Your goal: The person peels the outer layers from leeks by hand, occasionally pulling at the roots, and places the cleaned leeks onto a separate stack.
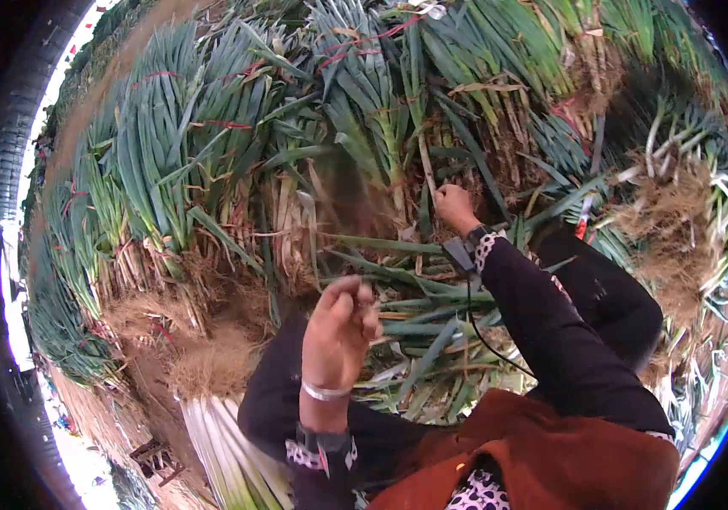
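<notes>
My right hand (456,209) is closed around the lower end of a pale green onion stalk (427,163), which stands nearly upright beside the piled bunches. Much of its leafy top merges with the greens behind it. Nearer to me, my left hand (340,333) is raised over my lap with its fingers loosely curled in. Motion smears its fingertips, and I see nothing in it. Loose green onion leaves (419,293) lie between the two hands and below them. In front stand bunches of green onions (156,136), with red ties around some.
Bundled white stalks (226,446) with a root mass (211,367) lie at my lower left. To the right, another heap shows tangled roots (674,204). A black cable (485,338) hangs from a small grey device (459,253) at my right wrist.
</notes>
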A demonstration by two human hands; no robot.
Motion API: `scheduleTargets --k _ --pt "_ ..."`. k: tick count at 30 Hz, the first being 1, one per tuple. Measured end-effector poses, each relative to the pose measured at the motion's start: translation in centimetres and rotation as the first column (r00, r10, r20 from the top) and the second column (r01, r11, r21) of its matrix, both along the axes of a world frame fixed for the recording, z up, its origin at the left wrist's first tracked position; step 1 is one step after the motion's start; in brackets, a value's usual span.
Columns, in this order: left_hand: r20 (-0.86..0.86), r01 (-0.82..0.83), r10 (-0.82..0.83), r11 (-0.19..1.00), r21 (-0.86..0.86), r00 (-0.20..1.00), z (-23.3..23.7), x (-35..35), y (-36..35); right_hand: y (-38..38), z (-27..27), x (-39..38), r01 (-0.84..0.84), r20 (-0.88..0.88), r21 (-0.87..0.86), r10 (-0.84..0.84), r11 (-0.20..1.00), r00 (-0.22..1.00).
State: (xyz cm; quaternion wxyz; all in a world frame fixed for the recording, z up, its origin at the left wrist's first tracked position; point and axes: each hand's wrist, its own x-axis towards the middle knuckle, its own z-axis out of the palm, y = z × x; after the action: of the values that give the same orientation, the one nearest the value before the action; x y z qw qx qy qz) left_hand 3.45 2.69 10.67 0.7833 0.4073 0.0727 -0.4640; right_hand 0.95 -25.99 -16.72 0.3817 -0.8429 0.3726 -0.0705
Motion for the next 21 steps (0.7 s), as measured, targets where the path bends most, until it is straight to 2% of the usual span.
scheduleTargets --k 3,6,8,10,12,14,16,17,18,19,21 --pt "-0.062 -0.041 0.043 0.998 0.044 0.997 -1.4 0.6 1.3 0.7 -2.7 2.3 0.108 -0.326 0.037 -0.09 0.994 0.941" --pt "-0.046 -0.056 0.06 0.995 0.078 0.997 -1.9 1.0 1.9 1.5 -3.1 2.8 0.105 -0.315 0.115 -0.064 0.988 0.947" --pt "-0.02 -0.075 0.078 0.991 0.11 0.997 -2.1 0.8 2.0 1.9 -2.8 2.2 0.074 -0.27 0.09 -0.047 0.993 0.962" --pt "0.021 -0.079 0.076 0.986 0.148 0.997 -2.7 0.8 1.7 2.8 2.9 1.4 0.044 -0.105 0.365 -0.006 0.93 0.994" --pt "0.151 0.002 -0.049 0.956 0.294 0.987 -4.3 0.9 1.4 5.5 7.4 -1.1 -0.033 -0.001 0.338 0.035 0.941 0.999" --pt "0.206 -0.017 -0.063 0.932 0.362 0.976 -6.4 1.1 0.2 9.0 14.5 -5.6 -0.115 0.048 0.371 0.104 0.921 0.993" --pt "0.104 0.0 -0.038 0.938 0.346 0.994 -9.5 1.1 -0.8 12.5 20.5 -10.7 -0.187 0.04 0.402 0.187 0.896 0.982" --pt "-0.016 0.041 -0.037 0.954 0.299 0.999 -11.7 1.0 -1.7 14.0 22.5 -13.5 -0.244 0.106 0.45 0.22 0.859 0.97" --pt "-0.137 0.075 -0.042 0.966 0.246 0.99 -13.2 0.6 -2.7 15.0 24.7 -16.2 -0.27 0.061 0.538 0.282 0.798 0.957" --pt "-0.137 0.071 -0.038 0.966 0.249 0.99 -13.2 -0.4 -3.6 16.1 26.4 -18.5 -0.252 0.092 0.674 0.259 0.694 0.961" --pt "-0.272 -0.038 0.02 0.998 -0.058 0.962 -13.1 -1.8 -5.4 17.1 26.0 -23.1 -0.293 0.129 0.763 0.308 0.576 0.943"
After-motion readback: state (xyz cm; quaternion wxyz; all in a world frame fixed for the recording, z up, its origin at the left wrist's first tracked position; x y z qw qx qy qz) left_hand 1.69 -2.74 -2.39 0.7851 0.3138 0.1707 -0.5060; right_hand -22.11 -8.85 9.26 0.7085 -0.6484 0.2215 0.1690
